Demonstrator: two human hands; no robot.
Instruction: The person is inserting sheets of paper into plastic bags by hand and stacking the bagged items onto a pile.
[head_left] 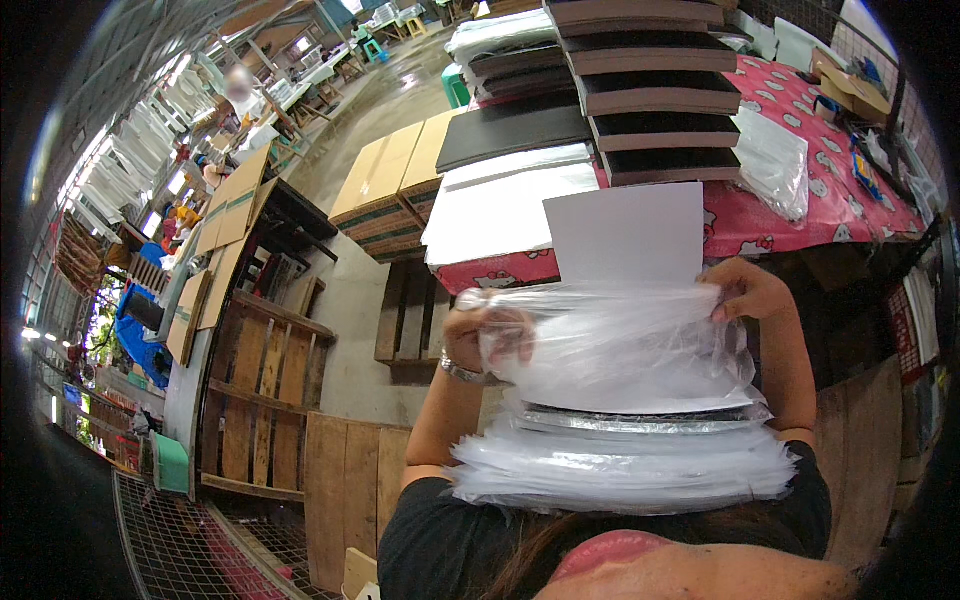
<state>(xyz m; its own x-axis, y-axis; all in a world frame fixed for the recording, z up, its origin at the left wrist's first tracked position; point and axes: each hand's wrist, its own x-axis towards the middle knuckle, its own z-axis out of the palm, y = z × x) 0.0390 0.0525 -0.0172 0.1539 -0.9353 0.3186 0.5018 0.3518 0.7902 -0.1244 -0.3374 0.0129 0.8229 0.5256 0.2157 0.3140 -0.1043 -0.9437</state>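
Note:
A clear plastic bag (620, 340) is stretched between my two hands, with a white sheet (628, 230) standing partly out of its far, upper edge. My left hand (488, 335) grips the bag's left side, some of its fingers seen through the film. On the right, the thumb and fingers of my right hand (748, 292) pinch the bag's upper edge. Close to my body, below the bag, lies a thick pile of clear plastic bags (620, 468). A dark edge shows between that pile and the bag in my hands.
Ahead, a table with a pink patterned cloth (800, 215) bears a tall stepped stack of thick black-topped blocks (655, 130), white sheets (500, 208) and a plastic-wrapped packet (775, 160). Cardboard boxes (385, 180) stand left of it, near a wooden pallet (405, 315). People are farther back left.

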